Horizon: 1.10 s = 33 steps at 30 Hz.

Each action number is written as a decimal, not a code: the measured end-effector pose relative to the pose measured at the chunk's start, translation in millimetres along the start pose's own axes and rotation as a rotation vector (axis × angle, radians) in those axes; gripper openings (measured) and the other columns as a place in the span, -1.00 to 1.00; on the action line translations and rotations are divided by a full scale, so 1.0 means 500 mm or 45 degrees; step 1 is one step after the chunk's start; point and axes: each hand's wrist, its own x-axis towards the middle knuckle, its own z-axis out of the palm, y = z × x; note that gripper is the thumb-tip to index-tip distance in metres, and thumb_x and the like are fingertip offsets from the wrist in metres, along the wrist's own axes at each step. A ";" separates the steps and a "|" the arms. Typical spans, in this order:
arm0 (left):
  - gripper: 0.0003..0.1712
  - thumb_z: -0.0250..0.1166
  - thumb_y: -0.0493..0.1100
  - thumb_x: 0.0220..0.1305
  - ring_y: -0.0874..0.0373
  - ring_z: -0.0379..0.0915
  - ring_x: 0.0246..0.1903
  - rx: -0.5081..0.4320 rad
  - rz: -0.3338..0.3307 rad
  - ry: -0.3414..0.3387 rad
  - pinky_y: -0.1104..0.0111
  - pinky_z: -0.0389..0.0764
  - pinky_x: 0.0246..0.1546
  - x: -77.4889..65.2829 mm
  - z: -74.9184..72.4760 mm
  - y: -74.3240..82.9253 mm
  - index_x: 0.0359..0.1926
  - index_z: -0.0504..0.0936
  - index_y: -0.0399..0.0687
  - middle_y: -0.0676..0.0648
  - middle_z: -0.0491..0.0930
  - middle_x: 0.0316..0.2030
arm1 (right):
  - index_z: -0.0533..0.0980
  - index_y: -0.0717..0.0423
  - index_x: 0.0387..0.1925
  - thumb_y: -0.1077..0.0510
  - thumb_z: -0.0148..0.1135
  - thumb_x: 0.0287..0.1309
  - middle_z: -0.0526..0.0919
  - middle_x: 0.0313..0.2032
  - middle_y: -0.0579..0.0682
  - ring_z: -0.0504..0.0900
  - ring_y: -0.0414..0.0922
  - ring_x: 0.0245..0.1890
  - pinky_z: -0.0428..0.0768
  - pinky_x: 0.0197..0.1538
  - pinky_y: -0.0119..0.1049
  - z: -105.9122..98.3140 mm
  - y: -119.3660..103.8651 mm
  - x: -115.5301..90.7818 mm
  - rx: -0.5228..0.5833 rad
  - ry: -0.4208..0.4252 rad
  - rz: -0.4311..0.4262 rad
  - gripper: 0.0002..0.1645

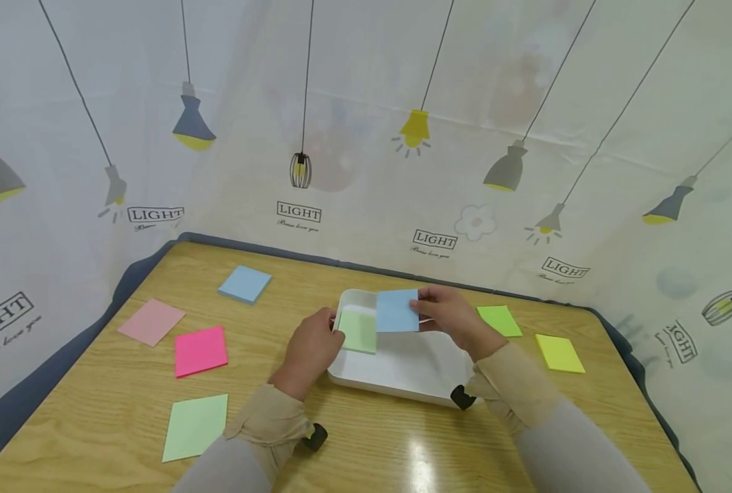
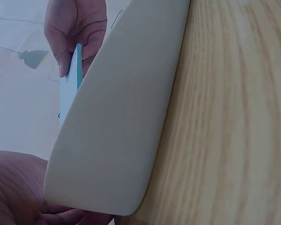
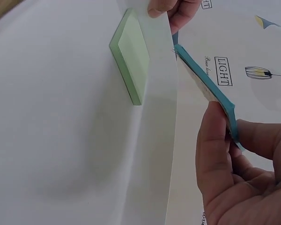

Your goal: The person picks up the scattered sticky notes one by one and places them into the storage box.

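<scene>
My right hand [image 1: 455, 316] pinches a blue sticky-note pad [image 1: 396, 311] between thumb and fingers. It is held up over the far part of a white rectangular tray [image 1: 405, 366]. In the right wrist view the pad [image 3: 208, 77] shows edge-on beside the tray's rim. At the tray's left end my left hand [image 1: 312, 348] grips the rim, thumb on the inner side. A light green sticky-note pad [image 1: 358, 333] lies inside the tray, close to that thumb. The tray's outer wall [image 2: 117, 108] fills much of the left wrist view.
On the wooden table's left lie another blue pad [image 1: 245, 284], a pale pink pad [image 1: 151, 322], a bright pink pad [image 1: 201, 351] and a pale green pad [image 1: 195, 427]. Right of the tray are a lime pad [image 1: 499, 320] and a yellow pad [image 1: 560, 353]. A lamp-printed curtain [image 1: 366, 137] stands behind.
</scene>
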 end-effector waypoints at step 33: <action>-0.63 0.12 -0.14 0.18 0.15 0.44 -0.35 0.013 0.022 0.013 0.25 0.54 -0.36 -0.005 -0.007 0.005 0.03 0.49 -0.07 -0.03 0.60 -0.22 | 0.46 0.30 -0.13 0.23 0.15 0.17 0.59 -0.17 0.16 0.59 -0.04 -0.24 0.65 -0.22 -0.24 0.092 0.006 0.040 0.204 -0.141 0.137 -0.74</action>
